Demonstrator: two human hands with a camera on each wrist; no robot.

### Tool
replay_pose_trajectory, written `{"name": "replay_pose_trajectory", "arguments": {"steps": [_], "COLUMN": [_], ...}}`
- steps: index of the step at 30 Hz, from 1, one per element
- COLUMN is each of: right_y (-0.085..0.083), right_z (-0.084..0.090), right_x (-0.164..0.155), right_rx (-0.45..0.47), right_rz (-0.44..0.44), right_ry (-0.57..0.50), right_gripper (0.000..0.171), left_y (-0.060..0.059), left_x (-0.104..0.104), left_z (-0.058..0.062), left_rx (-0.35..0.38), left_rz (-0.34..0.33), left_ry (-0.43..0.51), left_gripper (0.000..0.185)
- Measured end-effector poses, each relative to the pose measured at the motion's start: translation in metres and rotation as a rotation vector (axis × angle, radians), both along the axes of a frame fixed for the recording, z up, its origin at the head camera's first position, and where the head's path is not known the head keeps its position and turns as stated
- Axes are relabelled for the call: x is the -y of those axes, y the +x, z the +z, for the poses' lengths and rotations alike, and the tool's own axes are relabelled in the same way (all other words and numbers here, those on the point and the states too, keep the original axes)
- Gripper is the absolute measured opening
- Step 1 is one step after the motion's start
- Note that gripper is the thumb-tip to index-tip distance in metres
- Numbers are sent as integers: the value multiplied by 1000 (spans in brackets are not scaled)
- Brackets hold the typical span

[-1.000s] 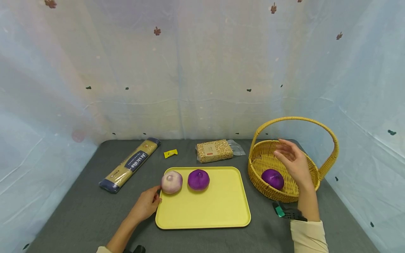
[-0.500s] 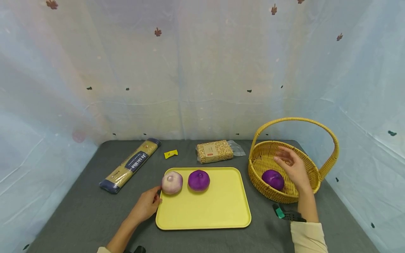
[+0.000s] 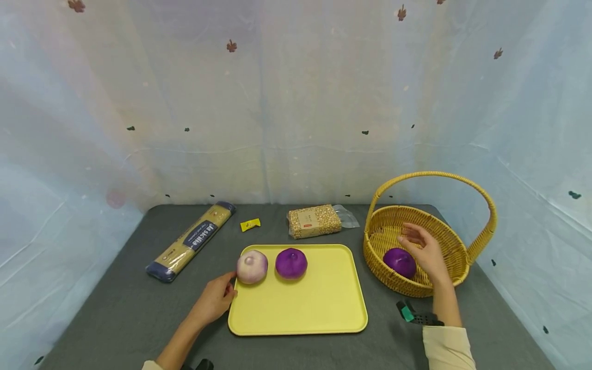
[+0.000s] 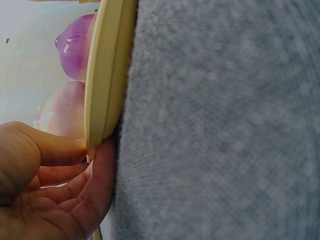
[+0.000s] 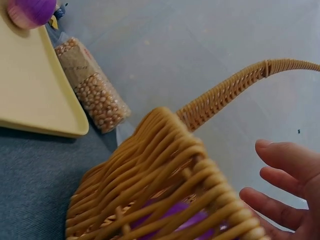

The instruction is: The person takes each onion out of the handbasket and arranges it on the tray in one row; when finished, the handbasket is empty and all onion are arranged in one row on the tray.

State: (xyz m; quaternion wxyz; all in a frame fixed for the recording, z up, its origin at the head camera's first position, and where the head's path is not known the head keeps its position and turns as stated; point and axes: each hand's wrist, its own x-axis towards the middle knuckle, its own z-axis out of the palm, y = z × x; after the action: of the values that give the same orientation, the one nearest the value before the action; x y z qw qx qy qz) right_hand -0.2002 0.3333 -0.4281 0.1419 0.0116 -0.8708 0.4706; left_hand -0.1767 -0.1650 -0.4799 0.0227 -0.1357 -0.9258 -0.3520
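My left hand (image 3: 214, 299) pinches the left rim of a yellow tray (image 3: 305, 308); in the left wrist view the thumb (image 4: 60, 150) lies over the rim and fingers are beneath it. A pale purple-white onion (image 3: 252, 267) sits on the tray close to that hand, with a deep purple onion (image 3: 291, 264) to its right. Over the wicker basket (image 3: 381, 275) hovers my right hand (image 3: 425, 252), its fingers spread, loosely bent and holding nothing. Another purple onion (image 3: 399, 262) lies inside the basket, just left of and below this hand.
Behind the tray lie a vacuum pack of beans or grains (image 3: 319, 221) and a small yellow wrapped packet (image 3: 250, 224). A long pasta bag (image 3: 189, 244) rests at the left. The basket's tall handle (image 3: 435, 173) arches above its opening. Pale curtains (image 3: 277, 103) surround the grey table.
My right hand has come down lower into the basket, nearer the purple onion there. The left hand and the tray have stayed in place.
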Motion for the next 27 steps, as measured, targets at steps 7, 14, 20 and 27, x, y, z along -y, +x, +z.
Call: {"name": "replay_pose_trajectory", "arguments": {"steps": [7,14,20,27], "right_y": [0,-2,-1,-1], "right_z": [-7,-9,-9,-8], "right_x": [0,-1,0,1], "right_rx": [17,55,111,176], "right_rz": [24,52,125,180], "right_ry": [5,33,56,85], "right_gripper": [54,54,57,59], "left_y": [0,0,1,1], "left_x": [0,0,-1,0], "left_z": [1,1,1,0], "left_rx": [-10,-21,-31,-32], "left_rz": [-6,-2,1,1], "left_ry": [-5,-8,-14,-16], "left_gripper": [36,35,35,35]}}
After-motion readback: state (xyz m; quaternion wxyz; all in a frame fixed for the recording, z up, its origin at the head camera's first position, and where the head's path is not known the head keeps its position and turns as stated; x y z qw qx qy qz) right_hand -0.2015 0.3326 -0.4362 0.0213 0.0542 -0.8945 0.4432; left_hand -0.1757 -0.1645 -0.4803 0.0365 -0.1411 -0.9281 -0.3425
